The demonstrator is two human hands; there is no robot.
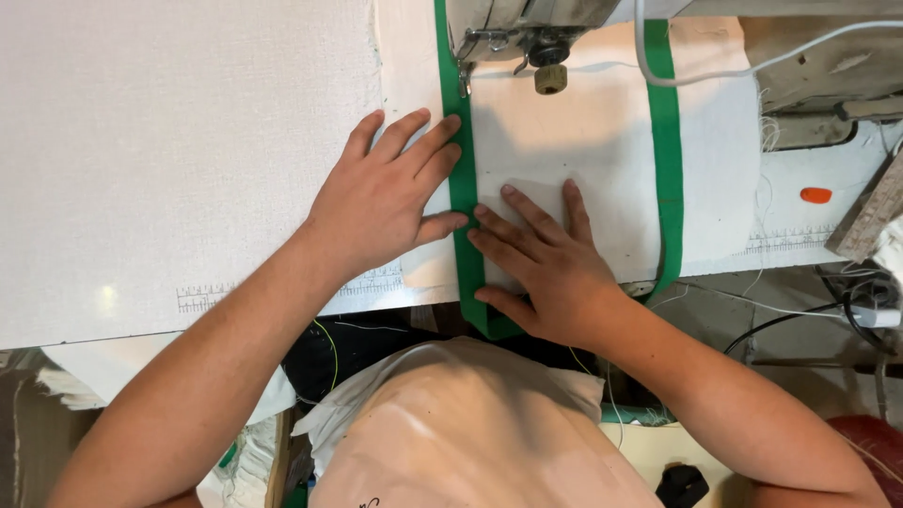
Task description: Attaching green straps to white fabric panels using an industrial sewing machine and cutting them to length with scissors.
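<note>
While both hands press flat, fingers spread, the white cloth (574, 141) shows a green band (463, 198) toward 12 o'clock.

Left hand (381, 202) and right hand (546, 263) flank it.

Ahead of our left hand (381, 193) and right hand (541, 259), the sewing machine head (513, 33) with its presser foot (464, 77) blocks the way along the green strip (463, 188). To our left the white table (169, 141) lies open and flat. To our right, a white cable (715, 71) loops across, and a wooden block (870, 221) stands at the edge.
</note>
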